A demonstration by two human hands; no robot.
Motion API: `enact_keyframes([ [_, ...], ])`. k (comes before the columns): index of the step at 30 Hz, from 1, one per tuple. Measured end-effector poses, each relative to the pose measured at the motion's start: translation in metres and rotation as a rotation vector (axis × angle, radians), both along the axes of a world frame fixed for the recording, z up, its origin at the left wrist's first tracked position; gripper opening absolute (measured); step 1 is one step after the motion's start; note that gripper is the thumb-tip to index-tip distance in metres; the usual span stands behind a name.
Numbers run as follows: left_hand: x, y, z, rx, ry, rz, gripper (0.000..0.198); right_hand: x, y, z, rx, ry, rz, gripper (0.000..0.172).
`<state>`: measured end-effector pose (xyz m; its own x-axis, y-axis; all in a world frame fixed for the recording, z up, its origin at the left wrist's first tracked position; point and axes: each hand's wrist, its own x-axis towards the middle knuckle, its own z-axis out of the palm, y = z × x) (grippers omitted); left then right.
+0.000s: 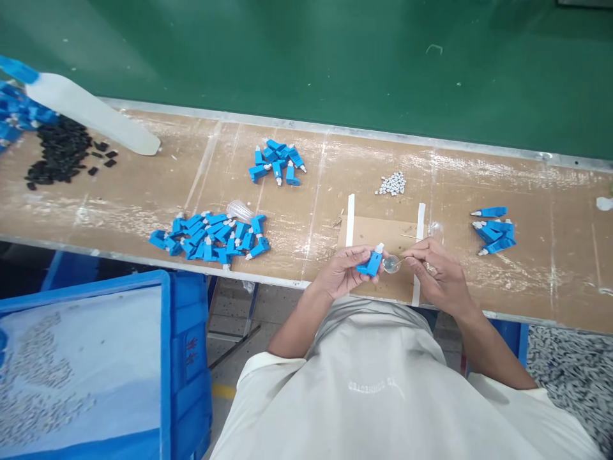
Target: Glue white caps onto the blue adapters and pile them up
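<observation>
My left hand (345, 271) is closed around a blue plastic part (370, 263) with a white tip pointing up. Beside that part is a small round clear cup (391, 264); I cannot tell which hand supports it. My right hand (437, 271) pinches a thin stick (403, 259) whose end reaches the cup. Under both hands lies a brown board (383, 231), with white tape strips (350, 220) at its sides. Another thin stick (410, 237) rests near my right fingers.
Small white pieces (393, 184) lie beyond the board. Blue parts form piles at left (211, 237), centre back (276, 163) and right (495, 230). A white bottle (96, 115) lies by black pieces (60, 150). A blue crate (186, 370) stands below the table's left side.
</observation>
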<state>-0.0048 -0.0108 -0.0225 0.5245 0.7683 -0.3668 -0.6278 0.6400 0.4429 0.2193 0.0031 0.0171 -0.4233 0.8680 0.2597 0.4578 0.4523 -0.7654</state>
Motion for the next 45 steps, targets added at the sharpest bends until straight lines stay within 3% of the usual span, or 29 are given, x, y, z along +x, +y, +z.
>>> enact_keyframes([
  [4,-0.003,0.001,0.0,-0.016,-0.009,0.005,0.032,0.003,0.008,-0.003,0.001,-0.165,0.009,0.028],
  [9,-0.005,0.004,-0.001,-0.01,-0.027,0.039,0.031,0.015,0.055,-0.002,0.112,-0.31,-0.174,0.027],
  [13,-0.003,0.005,-0.003,-0.028,-0.011,0.112,0.03,0.013,0.1,-0.006,0.082,-0.445,-0.12,0.022],
  [17,-0.001,0.005,-0.006,-0.025,-0.028,0.149,0.03,-0.002,0.124,-0.013,0.063,-0.481,-0.061,0.021],
  [25,0.001,0.005,-0.016,-0.058,-0.023,0.186,0.033,-0.024,0.139,-0.015,0.047,-0.682,-0.074,0.025],
  [35,0.004,0.005,-0.006,-0.039,-0.04,0.173,0.031,-0.042,0.144,0.003,0.013,-0.954,-0.104,0.03],
  [45,0.003,0.008,-0.006,-0.047,-0.024,0.183,0.019,-0.055,0.154,0.01,-0.058,-0.885,-0.13,0.019],
])
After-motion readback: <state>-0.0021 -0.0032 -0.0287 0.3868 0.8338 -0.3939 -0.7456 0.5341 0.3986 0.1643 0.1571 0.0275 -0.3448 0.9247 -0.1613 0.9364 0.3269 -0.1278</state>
